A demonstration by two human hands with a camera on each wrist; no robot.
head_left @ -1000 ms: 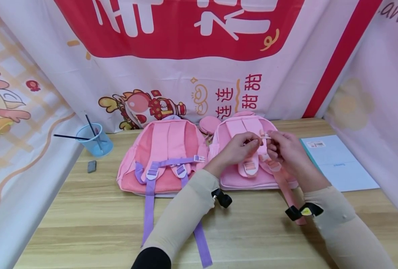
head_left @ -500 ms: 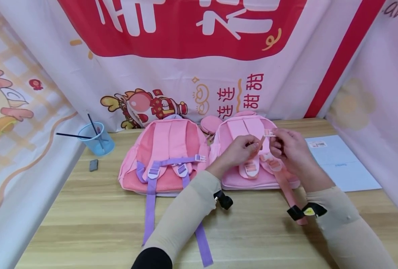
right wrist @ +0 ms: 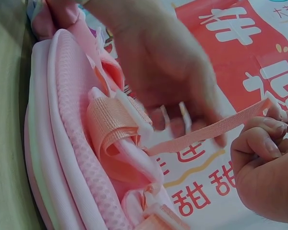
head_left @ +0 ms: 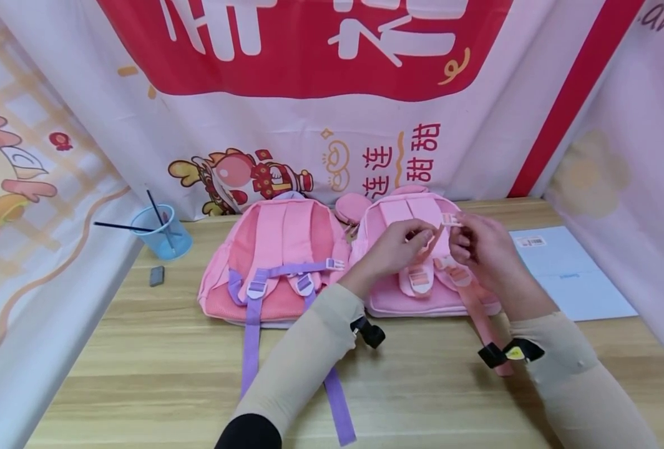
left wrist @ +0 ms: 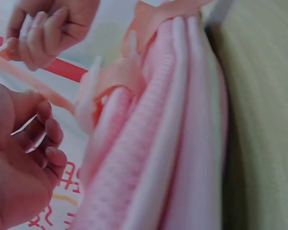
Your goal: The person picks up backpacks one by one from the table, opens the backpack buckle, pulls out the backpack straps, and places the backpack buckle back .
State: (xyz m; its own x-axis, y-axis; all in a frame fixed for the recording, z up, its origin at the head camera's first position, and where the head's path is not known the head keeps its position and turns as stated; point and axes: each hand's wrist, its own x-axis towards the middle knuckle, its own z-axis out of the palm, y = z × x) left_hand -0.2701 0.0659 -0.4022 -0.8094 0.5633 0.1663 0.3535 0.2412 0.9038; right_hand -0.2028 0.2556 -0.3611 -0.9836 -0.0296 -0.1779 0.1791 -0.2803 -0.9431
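Note:
On the right stands a pink backpack (head_left: 399, 299) with peach straps. My right hand (head_left: 483, 249) pinches the white buckle (head_left: 450, 219) at the end of a thin peach strap (right wrist: 211, 130). That strap runs straight from the buckle to a white adjuster on the shoulder strap (right wrist: 113, 120). My left hand (head_left: 396, 249) is beside the thin strap with loosely bent fingers; in the right wrist view its fingertips (right wrist: 218, 136) lie behind the strap. The left wrist view shows gaps between its fingers. Blur hides whether it touches the strap.
A second pink backpack (head_left: 219, 290) with purple straps (head_left: 340, 405) stands to the left. Farther left are a blue cup (head_left: 171, 243) holding pencils and a grey eraser (head_left: 156, 275). A light blue book (head_left: 585, 280) lies on the right. A printed cloth (head_left: 478, 143) hangs behind.
Over the second, my right hand moves slightly right with the buckle, drawing it away from the left hand. The left fingers, earlier close on the strap, now look looser.

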